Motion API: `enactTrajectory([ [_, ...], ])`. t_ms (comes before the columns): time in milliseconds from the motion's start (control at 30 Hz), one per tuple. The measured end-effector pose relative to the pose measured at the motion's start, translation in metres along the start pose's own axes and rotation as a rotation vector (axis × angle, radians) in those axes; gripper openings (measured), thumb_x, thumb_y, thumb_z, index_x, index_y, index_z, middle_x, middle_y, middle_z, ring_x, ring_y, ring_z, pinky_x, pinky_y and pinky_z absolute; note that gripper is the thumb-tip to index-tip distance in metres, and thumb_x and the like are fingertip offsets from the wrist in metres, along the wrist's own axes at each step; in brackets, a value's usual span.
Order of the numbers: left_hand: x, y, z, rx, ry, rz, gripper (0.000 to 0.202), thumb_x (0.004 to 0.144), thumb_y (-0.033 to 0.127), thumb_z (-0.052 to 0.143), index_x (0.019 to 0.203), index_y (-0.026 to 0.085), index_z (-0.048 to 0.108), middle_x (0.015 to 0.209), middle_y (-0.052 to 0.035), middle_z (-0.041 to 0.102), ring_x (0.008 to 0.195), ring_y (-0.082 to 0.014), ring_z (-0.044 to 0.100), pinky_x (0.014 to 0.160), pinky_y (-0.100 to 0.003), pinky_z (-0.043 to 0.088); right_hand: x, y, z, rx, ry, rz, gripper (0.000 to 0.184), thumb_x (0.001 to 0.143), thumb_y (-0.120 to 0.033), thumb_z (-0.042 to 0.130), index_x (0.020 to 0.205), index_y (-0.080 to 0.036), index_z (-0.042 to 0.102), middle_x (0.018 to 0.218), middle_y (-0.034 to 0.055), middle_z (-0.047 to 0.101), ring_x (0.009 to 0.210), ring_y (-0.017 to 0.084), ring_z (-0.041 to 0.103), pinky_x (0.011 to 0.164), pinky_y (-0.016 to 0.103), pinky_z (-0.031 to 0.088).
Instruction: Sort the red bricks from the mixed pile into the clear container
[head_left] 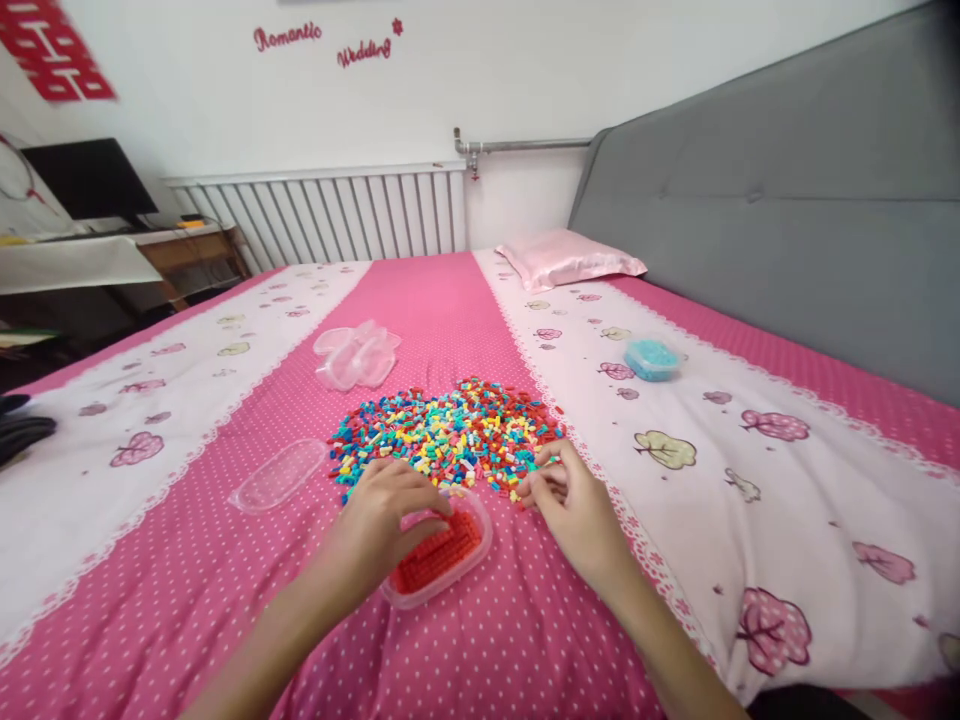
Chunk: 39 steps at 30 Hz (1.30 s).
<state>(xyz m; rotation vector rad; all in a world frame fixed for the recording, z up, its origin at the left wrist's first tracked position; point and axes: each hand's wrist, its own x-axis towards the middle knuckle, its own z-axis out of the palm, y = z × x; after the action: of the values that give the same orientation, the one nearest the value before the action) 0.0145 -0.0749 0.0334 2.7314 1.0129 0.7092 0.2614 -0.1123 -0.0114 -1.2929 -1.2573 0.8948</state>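
Note:
A pile of small multicoloured bricks [450,430] lies on the pink dotted bedspread [525,640]. Just in front of it stands a clear plastic tub [480,560] holding red bricks [439,560]. My left hand [382,525] hovers over the tub's left side, fingers curled down toward the red bricks; whether it grips any is hidden. My right hand [570,495] rests at the pile's near right edge, fingers pinched together on small bricks.
A clear lid [279,475] lies left of the pile and a stack of empty clear tubs [356,352] behind it. A tub of blue bricks [651,358] sits to the right. Pink pillow [566,258], grey headboard [787,220], radiator [330,212] beyond.

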Motion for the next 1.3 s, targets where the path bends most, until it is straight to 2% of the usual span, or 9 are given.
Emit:
enactTrajectory([
  [100, 0.008, -0.004, 0.010, 0.098, -0.135, 0.070, 0.006, 0.090, 0.025, 0.077, 0.085, 0.027, 0.073, 0.083, 0.0059, 0.076, 0.081, -0.0174, 0.062, 0.084, -0.037, 0.031, 0.001, 0.004, 0.001, 0.007, -0.007, 0.004, 0.015, 0.089, -0.037, 0.052, 0.097, -0.027, 0.043, 0.079, 0.0041, 0.074, 0.076, 0.024, 0.075, 0.074, 0.039, 0.058],
  [233, 0.015, -0.006, 0.018, 0.206, -0.215, 0.128, 0.010, 0.091, 0.023, 0.076, 0.082, 0.024, 0.072, 0.076, 0.0051, 0.073, 0.078, -0.0165, 0.059, 0.083, -0.036, 0.029, -0.001, 0.003, 0.003, -0.005, -0.016, -0.007, 0.014, 0.090, -0.034, 0.050, 0.098, -0.028, 0.042, 0.080, 0.0035, 0.075, 0.074, 0.024, 0.075, 0.073, 0.038, 0.057],
  [433, 0.017, 0.003, 0.023, 0.306, -0.242, 0.156, 0.026, 0.100, 0.024, 0.062, 0.076, 0.019, 0.068, 0.076, 0.0005, 0.069, 0.079, -0.0179, 0.055, 0.085, -0.039, 0.027, -0.002, 0.001, 0.004, -0.001, 0.010, -0.003, 0.017, 0.089, -0.034, 0.050, 0.101, -0.028, 0.039, 0.080, 0.0041, 0.075, 0.074, 0.024, 0.074, 0.074, 0.039, 0.057],
  [567, 0.021, 0.010, 0.021, 0.381, -0.241, 0.177, 0.022, 0.100, 0.022, 0.063, 0.079, 0.020, 0.071, 0.090, -0.0021, 0.070, 0.086, -0.0194, 0.055, 0.088, -0.042, 0.025, -0.002, 0.000, 0.004, -0.032, -0.001, -0.014, 0.016, 0.089, -0.034, 0.050, 0.100, -0.028, 0.039, 0.079, 0.0032, 0.074, 0.072, 0.023, 0.073, 0.071, 0.037, 0.056],
  [700, 0.023, 0.009, 0.016, 0.419, -0.224, 0.161, 0.018, 0.098, 0.024, 0.067, 0.081, 0.021, 0.072, 0.089, -0.0015, 0.069, 0.086, -0.0191, 0.055, 0.088, -0.042, 0.025, -0.003, -0.002, 0.003, -0.082, -0.010, -0.005, 0.015, 0.089, -0.033, 0.050, 0.099, -0.028, 0.041, 0.077, 0.0013, 0.073, 0.072, 0.023, 0.073, 0.070, 0.034, 0.055],
  [833, 0.013, 0.003, 0.000, 0.352, -0.164, 0.074, 0.014, 0.092, 0.023, 0.075, 0.079, 0.025, 0.075, 0.090, -0.0003, 0.069, 0.088, -0.0190, 0.056, 0.086, -0.041, 0.024, -0.001, -0.001, 0.000, -0.113, -0.005, -0.002, 0.013, 0.089, -0.033, 0.049, 0.100, -0.028, 0.043, 0.078, 0.0027, 0.073, 0.073, 0.024, 0.073, 0.071, 0.036, 0.055],
  [1033, 0.001, 0.021, -0.028, 0.281, -0.455, -0.076, 0.016, 0.081, 0.014, 0.082, 0.073, 0.026, 0.076, 0.088, 0.0004, 0.069, 0.088, -0.0188, 0.058, 0.087, -0.042, 0.025, -0.004, -0.001, 0.002, -0.144, -0.031, -0.009, 0.012, 0.088, -0.032, 0.049, 0.099, -0.027, 0.046, 0.080, 0.0028, 0.072, 0.072, 0.023, 0.071, 0.074, 0.037, 0.054],
  [1133, 0.005, 0.032, -0.028, 0.288, -0.522, -0.161, 0.018, 0.079, 0.007, 0.078, 0.071, 0.023, 0.076, 0.087, -0.0014, 0.070, 0.091, -0.0209, 0.060, 0.088, -0.043, 0.028, -0.006, 0.000, 0.002, -0.155, -0.036, 0.005, 0.012, 0.088, -0.034, 0.049, 0.098, -0.027, 0.046, 0.079, 0.0022, 0.071, 0.069, 0.023, 0.070, 0.073, 0.038, 0.053],
  [1300, 0.007, 0.039, -0.018, 0.375, -0.534, -0.337, 0.019, 0.073, 0.004, 0.077, 0.067, 0.022, 0.076, 0.086, -0.0049, 0.072, 0.095, -0.0263, 0.061, 0.091, -0.049, 0.032, -0.007, 0.001, 0.001, -0.150, -0.048, -0.005, 0.011, 0.089, -0.033, 0.049, 0.098, -0.027, 0.047, 0.076, 0.0015, 0.071, 0.069, 0.022, 0.071, 0.071, 0.035, 0.053],
])
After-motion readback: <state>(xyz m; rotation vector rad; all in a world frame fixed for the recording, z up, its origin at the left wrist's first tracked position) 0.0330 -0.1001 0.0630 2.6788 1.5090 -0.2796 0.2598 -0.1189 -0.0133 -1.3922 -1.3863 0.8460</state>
